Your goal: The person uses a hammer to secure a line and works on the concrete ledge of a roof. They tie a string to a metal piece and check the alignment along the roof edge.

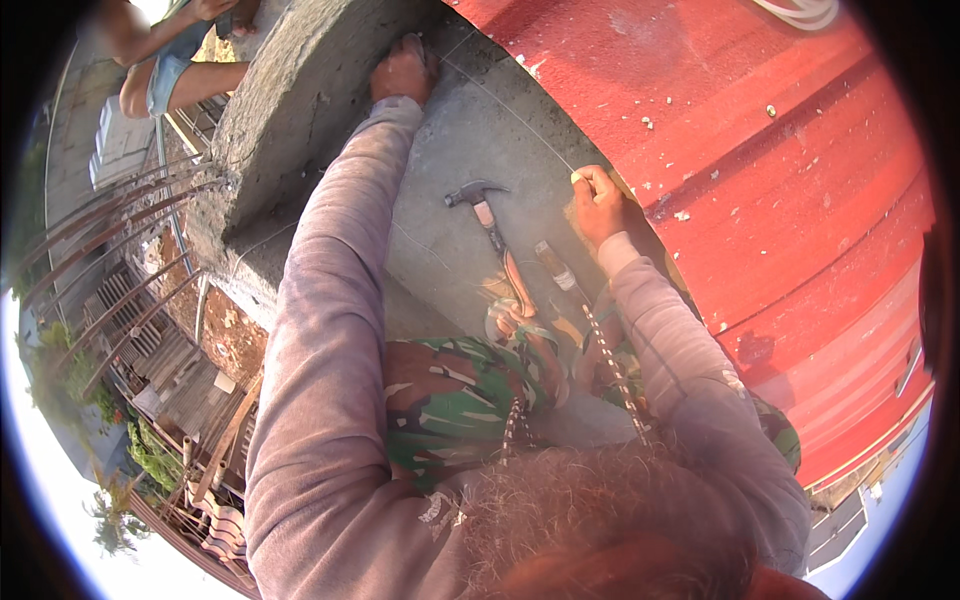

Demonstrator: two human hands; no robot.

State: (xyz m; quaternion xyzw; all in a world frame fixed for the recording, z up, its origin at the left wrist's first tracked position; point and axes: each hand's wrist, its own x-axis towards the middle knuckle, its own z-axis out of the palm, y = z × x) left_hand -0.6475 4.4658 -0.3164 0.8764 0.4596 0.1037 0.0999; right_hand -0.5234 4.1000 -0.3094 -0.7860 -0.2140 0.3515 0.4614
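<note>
My left hand [404,72] is stretched far forward, down against the inner face of a rough concrete wall [290,100]. Its fingers look closed, but what they grip is hidden. From beside it a thin pale string [515,117] runs taut to my right hand [600,205], which pinches it at the edge of a red ribbed metal sheet [760,160]. Between my arms a claw hammer [497,240] with a worn handle lies on the grey concrete slab [450,150]. Right of the hammer is a flat-ended tool [556,268], perhaps a chisel or brush.
Bent rebar rods [110,235] stick out of the wall's left end, above a lower area with planks [190,395] and rubble. Another person's bare leg [205,85] shows at the upper left. A pale coiled hose or cable [800,12] lies on the red sheet.
</note>
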